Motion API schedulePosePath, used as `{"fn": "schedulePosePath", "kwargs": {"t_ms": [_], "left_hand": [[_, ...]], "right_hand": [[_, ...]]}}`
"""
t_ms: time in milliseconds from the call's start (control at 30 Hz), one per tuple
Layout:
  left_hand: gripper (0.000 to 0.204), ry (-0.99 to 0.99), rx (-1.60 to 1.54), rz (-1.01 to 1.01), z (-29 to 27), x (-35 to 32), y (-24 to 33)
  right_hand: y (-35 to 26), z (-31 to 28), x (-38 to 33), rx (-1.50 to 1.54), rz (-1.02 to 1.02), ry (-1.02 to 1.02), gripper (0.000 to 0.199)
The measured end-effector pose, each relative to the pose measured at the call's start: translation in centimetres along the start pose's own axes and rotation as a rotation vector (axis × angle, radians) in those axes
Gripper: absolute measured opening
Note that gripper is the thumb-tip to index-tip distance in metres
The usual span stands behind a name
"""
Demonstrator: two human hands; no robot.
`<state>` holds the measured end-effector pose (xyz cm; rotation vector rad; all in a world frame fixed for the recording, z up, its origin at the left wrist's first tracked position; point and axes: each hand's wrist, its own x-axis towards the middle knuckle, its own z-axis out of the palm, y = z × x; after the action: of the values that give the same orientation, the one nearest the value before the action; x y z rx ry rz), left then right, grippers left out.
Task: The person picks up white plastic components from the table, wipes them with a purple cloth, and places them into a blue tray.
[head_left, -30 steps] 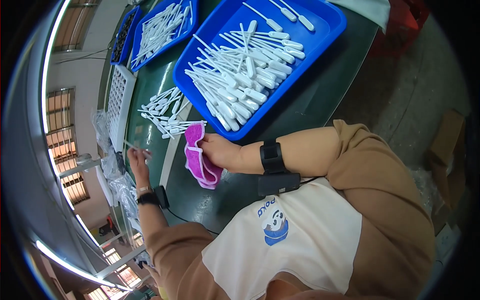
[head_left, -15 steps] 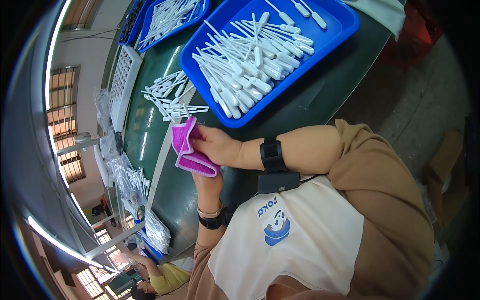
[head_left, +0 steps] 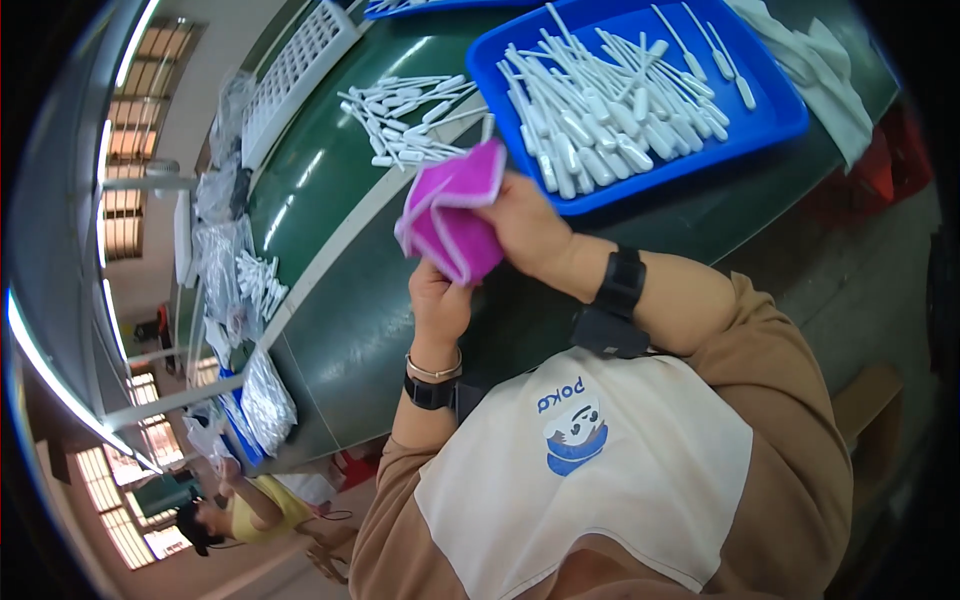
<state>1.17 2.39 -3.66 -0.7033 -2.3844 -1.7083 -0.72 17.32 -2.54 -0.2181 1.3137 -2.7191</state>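
A magenta cloth [head_left: 455,215] with a pale edge is bunched between my two hands above the green table. My right hand [head_left: 535,230] is closed round its right side. Beneath it, my left hand [head_left: 440,305] is closed at the cloth's lower edge; its fingertips are partly hidden. A white stem [head_left: 487,127] sticks up past the cloth's top, and whatever the folds cover cannot be seen. Just beyond lies a loose pile of white plastic droppers [head_left: 400,115]. Many more droppers [head_left: 600,125] fill a blue tray [head_left: 690,160] at the upper right.
A white rack with rows of holes [head_left: 300,85] stands at the far left, near clear plastic bags [head_left: 220,250] and another small dropper pile [head_left: 260,283]. A white cloth [head_left: 815,75] hangs over the right table edge. Another person in yellow [head_left: 262,505] sits at the lower left.
The view has shifted, so the tray and table sit further right and higher. Both hands keep hold of the magenta cloth, whose folds have changed shape.
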Motion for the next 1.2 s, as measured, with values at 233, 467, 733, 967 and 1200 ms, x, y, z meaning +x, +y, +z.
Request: {"fn": "schedulePosePath", "kwargs": {"t_ms": [233, 467, 733, 967, 1200], "left_hand": [[0.023, -0.28, -0.829, -0.645, -1.8, 0.2, 1.0], [0.026, -0.445, -1.296, -0.838, -2.0, 0.6, 1.4], [0.021, -0.271, -0.715, -0.666, -0.8, 0.2, 1.7], [0.022, -0.213, -0.367, -0.454, -0.9, -0.5, 0.9], [0.031, 0.176, -0.573, -0.248, 0.3, -0.3, 1.4]], "right_hand": [[-0.7, 0.0, 1.1, 0.484, -0.091, 0.217, 0.024], [-0.8, -1.7, 1.2, 0.444, -0.016, -0.186, 0.025], [-0.8, -1.2, 0.9, 0.204, -0.017, 0.004, 0.025], [0.1, -0.7, -0.4, -0.146, -0.037, -0.067, 0.027], [0.0, 1.1, -1.0, -0.139, 0.095, -0.179, 0.029]]}}
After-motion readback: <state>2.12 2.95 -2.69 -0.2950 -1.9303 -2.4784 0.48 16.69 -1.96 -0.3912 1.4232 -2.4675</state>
